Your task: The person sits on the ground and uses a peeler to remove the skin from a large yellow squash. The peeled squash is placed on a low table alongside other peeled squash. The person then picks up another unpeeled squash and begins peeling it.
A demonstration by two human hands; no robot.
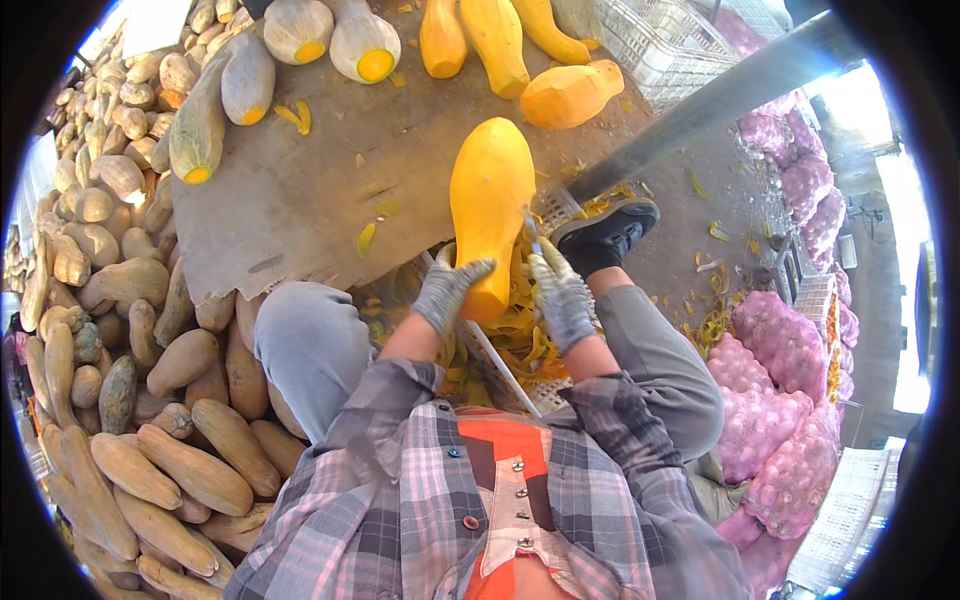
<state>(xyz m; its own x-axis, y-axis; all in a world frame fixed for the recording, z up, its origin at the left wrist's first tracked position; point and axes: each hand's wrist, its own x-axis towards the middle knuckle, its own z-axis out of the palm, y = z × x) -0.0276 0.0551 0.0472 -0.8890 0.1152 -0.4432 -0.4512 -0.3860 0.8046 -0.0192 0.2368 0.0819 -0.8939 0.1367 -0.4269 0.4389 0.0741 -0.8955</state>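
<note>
A large peeled yellow-orange squash (491, 187) stands out before me above a crate of peelings. My left hand (448, 289), in a grey work glove, grips its narrow lower end, thumb across the front. Gloved as well, my right hand (556, 296) is closed around a peeler (533, 229), whose metal head is at the squash's right side. Long peel strips (536, 337) fill the plastic crate (504, 366) between my knees. Beyond, on a worn board (315, 195), lie several peeled squashes (491, 45) and unpeeled ones with cut orange ends (247, 82).
A big heap of unpeeled squashes (180, 360) lies at the left. A metal pole (712, 101) slants across the upper right, near my shoe (611, 232). White plastic crates (667, 45) stand behind it. Pink net sacks of bulbs (780, 345) line the right side.
</note>
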